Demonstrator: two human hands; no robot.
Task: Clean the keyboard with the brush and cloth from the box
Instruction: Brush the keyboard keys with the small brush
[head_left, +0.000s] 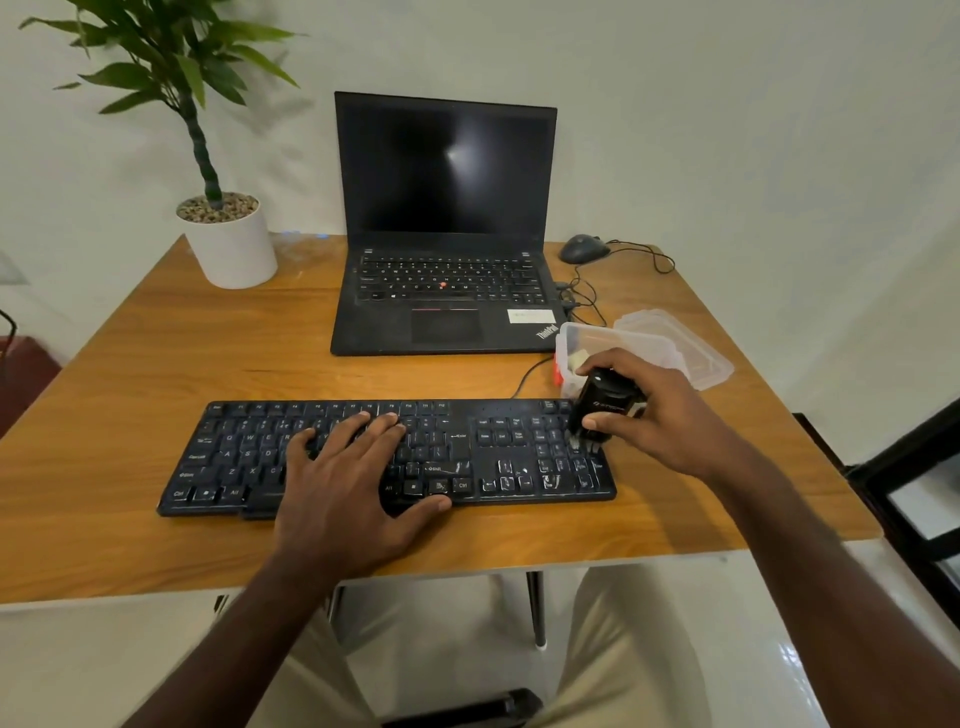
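Head view. Left hand (347, 470) lies flat, fingers straight and spread, palm down on the middle of the keyboard (387, 457), thumb near the front edge. Right hand (657, 415) grips the brush (597, 408), a black upright body, thumb and fingers curled round it. The brush's lower end meets the number pad at the keyboard's right end; whether bristles touch the keys cannot be told. Brush stands at 3 o'clock of the left hand, well apart from it.

Box (576, 343), clear plastic, open, sits just beyond the right hand at 12 o'clock, with a pale item inside, possibly the cloth; not certain. Its lid (691, 353) lies beside it at 3 o'clock.

Keyboard rests on the table (156, 364). Laptop (444, 228), open, screen dark, stands at 12 o'clock of the keyboard. Mouse (583, 248) at 3 o'clock of the laptop. Plant (228, 244) at the table's far left corner.
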